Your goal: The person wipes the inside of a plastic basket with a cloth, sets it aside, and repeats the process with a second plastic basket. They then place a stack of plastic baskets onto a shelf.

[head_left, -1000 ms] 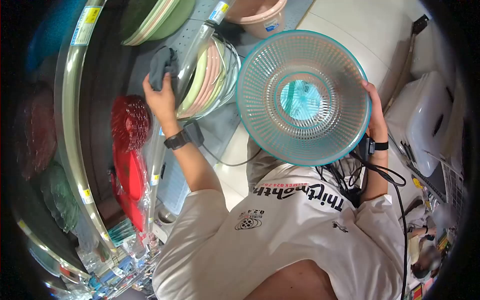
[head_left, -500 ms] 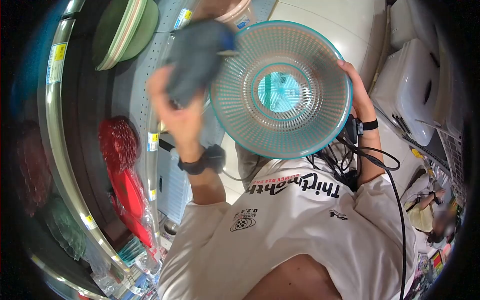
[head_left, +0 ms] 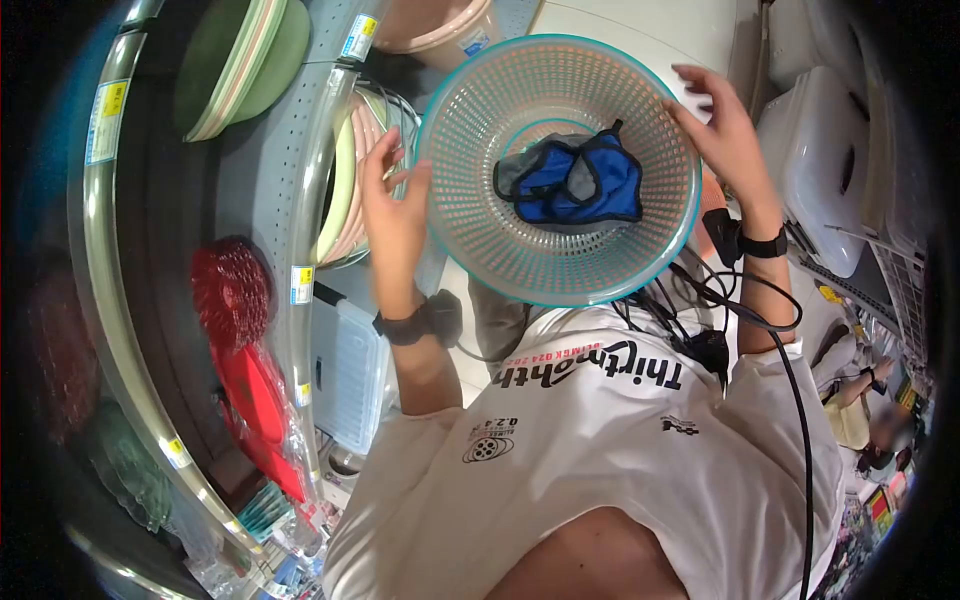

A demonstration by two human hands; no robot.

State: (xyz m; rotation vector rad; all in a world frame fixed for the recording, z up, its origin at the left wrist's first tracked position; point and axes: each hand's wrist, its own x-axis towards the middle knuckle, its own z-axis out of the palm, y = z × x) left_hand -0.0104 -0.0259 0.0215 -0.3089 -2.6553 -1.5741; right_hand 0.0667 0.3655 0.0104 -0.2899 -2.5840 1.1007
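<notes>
A round plastic colander basket (head_left: 560, 270) with a teal rim and fine holes sits in front of my shirt. Inside it, on the bottom, rests a crumpled blue and dark grey fabric piece (head_left: 600, 185) with black edging, its kind unclear. My left hand (head_left: 397, 185) is open at the basket's left rim, holding nothing, fingers raised and apart. On the other side, my right hand (head_left: 728, 135) has its fingers spread, one fingertip overlapping the rim. Black bands with small devices circle both wrists.
Shelving on the left holds green basins (head_left: 265, 70), pink and green tubs (head_left: 355, 190), a red plastic item (head_left: 250, 370) in wrap and a clear storage box (head_left: 350, 375). White lidded bins (head_left: 820, 160) stand at right. A black cable (head_left: 800, 430) hangs along my right side. Another person (head_left: 865, 410) is at far right.
The fabric piece has gone from my left hand into the basket. My left hand has let go and opened. My right hand has loosened its hold on the rim, fingers spreading.
</notes>
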